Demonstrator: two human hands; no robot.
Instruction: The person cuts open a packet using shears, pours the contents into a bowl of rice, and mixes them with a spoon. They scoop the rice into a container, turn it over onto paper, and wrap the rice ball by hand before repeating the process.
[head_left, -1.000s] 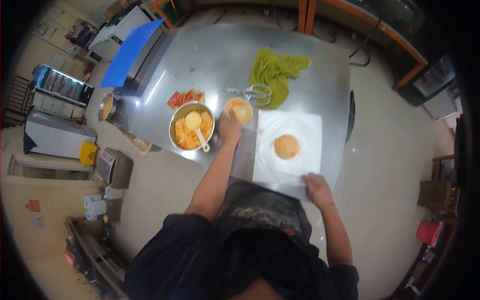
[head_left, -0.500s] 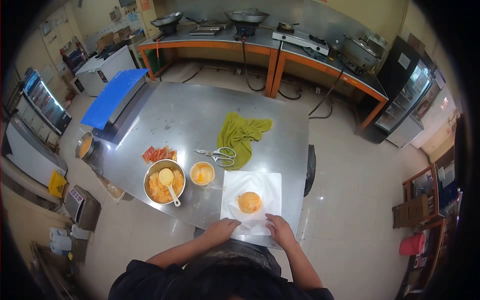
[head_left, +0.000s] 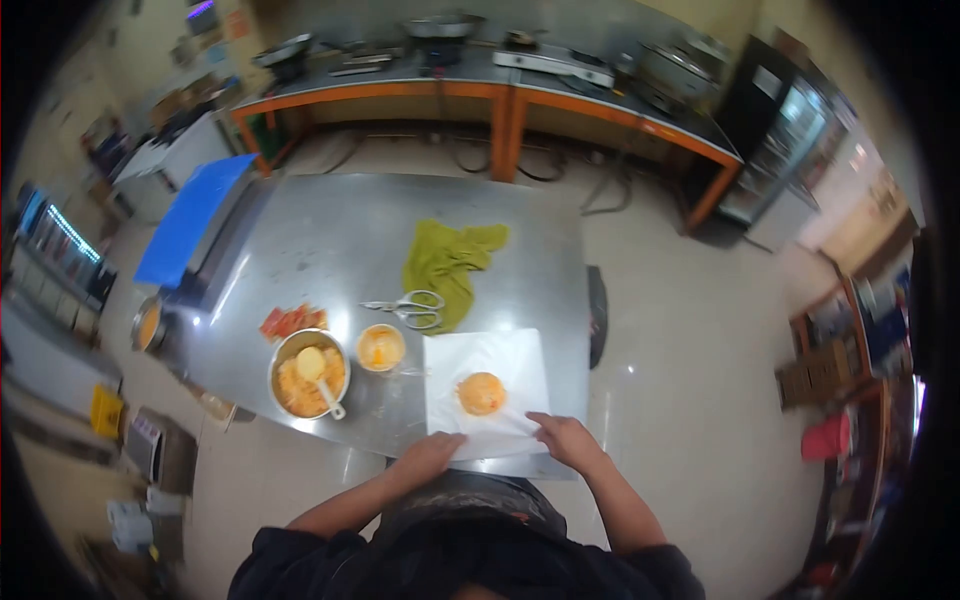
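Note:
A round mound of orange-tinted rice sits on a sheet of white paper at the table's near edge. My left hand pinches the near left corner of the sheet. At the near right side, my right hand has its fingers closed on the paper's edge. To the left stands a metal pot of orange rice, with a cream-coloured scoop lying on the rice. Between the pot and paper is a small tub with something orange inside.
Scissors and a crumpled green cloth lie beyond the paper on the metal table. Red packets lie behind the pot. A blue panel stands at the far left corner. Behind runs an orange-framed counter with stoves.
The camera view has shifted, blurring the room somewhat. Both hands stay at the paper's near side; my right hand now closes on its edge. The rice mound stays on the sheet.

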